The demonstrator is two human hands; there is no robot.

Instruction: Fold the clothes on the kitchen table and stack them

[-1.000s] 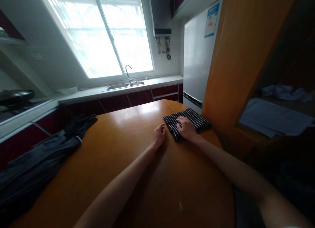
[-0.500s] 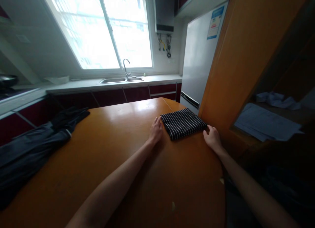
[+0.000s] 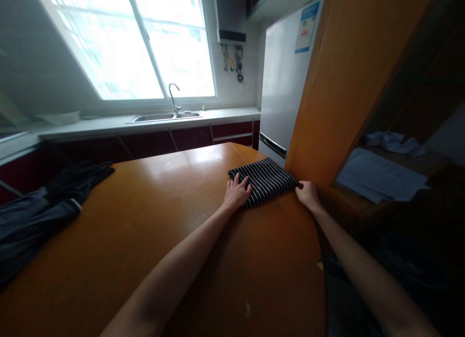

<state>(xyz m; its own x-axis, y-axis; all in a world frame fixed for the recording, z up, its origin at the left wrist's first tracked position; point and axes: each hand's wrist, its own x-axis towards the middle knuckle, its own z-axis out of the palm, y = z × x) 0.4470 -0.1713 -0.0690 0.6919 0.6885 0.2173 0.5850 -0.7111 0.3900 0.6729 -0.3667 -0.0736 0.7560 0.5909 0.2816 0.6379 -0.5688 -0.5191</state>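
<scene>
A folded black cloth with thin white stripes [image 3: 271,179] lies flat near the right end of the wooden table [image 3: 174,220]. Whether it is a garment I cannot tell. My left hand [image 3: 237,192] rests with spread fingers on the cloth's left edge, palm down. At the opposite side, my right hand [image 3: 307,194] pinches the cloth's near right corner between thumb and fingers. The underside and inner layers of the fold are hidden.
Dark clothing [image 3: 47,216] is heaped along the table's left side. Beyond the table run a counter with a sink [image 3: 152,118] and a fridge [image 3: 278,80]. Right of the wooden panel [image 3: 323,109], papers [image 3: 379,174] lie on a shelf.
My left hand has moved from beside the cloth's left edge onto its top, fingers spreading. My right hand has closed on the right corner. The view has turned slightly right.
</scene>
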